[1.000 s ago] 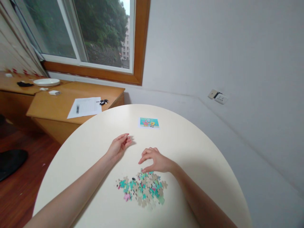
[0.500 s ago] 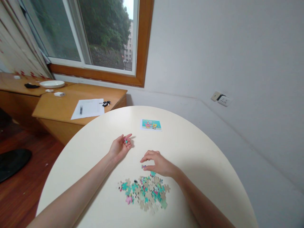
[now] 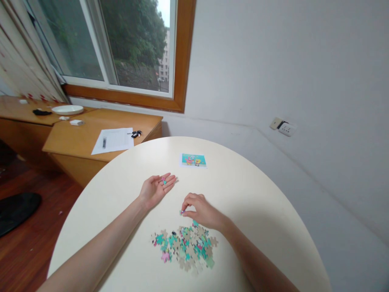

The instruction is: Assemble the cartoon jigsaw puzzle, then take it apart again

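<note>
My left hand [image 3: 154,190] is palm up over the table, fingers stretched out, holding a small pink and teal jigsaw piece [image 3: 164,181] on the fingers; whether it is one piece or two joined cannot be made out. Between thumb and fingertips, my right hand [image 3: 199,209] pinches another small jigsaw piece [image 3: 182,212], partly hidden by the fingers. Just below it, towards me, lies a loose pile of jigsaw pieces [image 3: 190,246], some teal or pink side up, others showing beige backs. Beyond both hands lies a picture card [image 3: 193,160] with cartoon figures on teal.
The round cream table [image 3: 258,235] fills the foreground. To its left stands a wooden cabinet [image 3: 74,140] bearing a paper sheet [image 3: 114,140], keys [image 3: 136,134] and a white plate [image 3: 67,110]. A wall socket [image 3: 286,129] is at right.
My left hand's fingers have uncurled and straightened, with the piece lying on them. My right thumb and fingers have closed on the piece beside the pile.
</note>
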Motion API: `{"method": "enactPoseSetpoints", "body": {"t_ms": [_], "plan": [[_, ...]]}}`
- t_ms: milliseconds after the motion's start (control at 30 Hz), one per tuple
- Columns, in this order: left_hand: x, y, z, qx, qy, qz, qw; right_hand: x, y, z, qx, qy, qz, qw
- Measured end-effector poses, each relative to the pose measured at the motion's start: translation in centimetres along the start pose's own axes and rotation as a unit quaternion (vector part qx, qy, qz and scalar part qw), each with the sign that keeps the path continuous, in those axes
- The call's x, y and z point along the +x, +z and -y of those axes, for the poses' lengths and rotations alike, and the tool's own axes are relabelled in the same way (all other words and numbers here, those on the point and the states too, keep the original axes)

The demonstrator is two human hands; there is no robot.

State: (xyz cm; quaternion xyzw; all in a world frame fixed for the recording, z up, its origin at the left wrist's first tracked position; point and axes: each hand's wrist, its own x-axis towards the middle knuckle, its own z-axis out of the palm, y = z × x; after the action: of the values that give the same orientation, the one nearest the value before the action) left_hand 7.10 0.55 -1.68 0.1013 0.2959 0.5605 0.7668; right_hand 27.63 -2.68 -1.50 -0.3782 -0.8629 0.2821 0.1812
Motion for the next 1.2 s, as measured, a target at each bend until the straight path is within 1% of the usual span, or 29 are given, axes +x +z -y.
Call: {"method": "enactPoseSetpoints", "body": {"t_ms": [133, 233, 333, 400, 467, 567, 667, 733, 867, 967, 1067, 1200], "plan": [[0.0, -0.2, -0.1, -0.001, -0.008, 0.015, 1.0, -0.1, -0.1, 0.4, -0.007, -0.006, 0.0, 1.0], [0.0, -0.3, -0.2, 0.002, -0.019, 0.026, 0.999, -0.1, -0.1, 0.6, 0.012, 0.009, -0.001, 1.0], [-0.2, -0.2, -0.1, 0.011, -0.039, 0.045, 0.998, 0.1, 0.3, 0.4, 0.064, 0.04, -0.021, 0.997], [-0.3, -0.1, 0.1, 0.02, -0.062, 0.063, 0.996, 0.4, 0.7, -0.1, 0.133, 0.064, -0.053, 0.988], [-0.6, 0.1, 0.5, 0.03, -0.092, 0.082, 0.992, 0.7, 1.0, -0.8, 0.223, 0.09, -0.101, 0.965], [-0.9, 0.4, 1.0, 0.048, -0.136, 0.107, 0.984, 1.2, 1.3, -1.7, 0.345, 0.112, -0.166, 0.917], [-1.1, 0.5, 1.2, 0.07, -0.166, 0.128, 0.975, 1.5, 1.3, -2.2, 0.417, 0.119, -0.198, 0.879], [-1.1, 0.4, 1.2, 0.082, -0.177, 0.132, 0.972, 1.6, 1.2, -2.3, 0.436, 0.126, -0.207, 0.867], [-0.9, 0.2, 1.4, 0.098, -0.182, 0.138, 0.969, 1.7, 1.2, -2.1, 0.441, 0.136, -0.213, 0.861], [-0.9, 0.3, 1.6, 0.111, -0.178, 0.136, 0.968, 1.7, 1.2, -2.0, 0.444, 0.131, -0.214, 0.86], [-1.1, 0.5, 1.9, 0.136, -0.16, 0.125, 0.97, 1.8, 1.3, -2.0, 0.441, 0.129, -0.219, 0.861], [-1.3, 0.4, 2.0, 0.183, -0.134, 0.136, 0.965, 1.7, 1.3, -2.1, 0.43, 0.129, -0.222, 0.866]]}}
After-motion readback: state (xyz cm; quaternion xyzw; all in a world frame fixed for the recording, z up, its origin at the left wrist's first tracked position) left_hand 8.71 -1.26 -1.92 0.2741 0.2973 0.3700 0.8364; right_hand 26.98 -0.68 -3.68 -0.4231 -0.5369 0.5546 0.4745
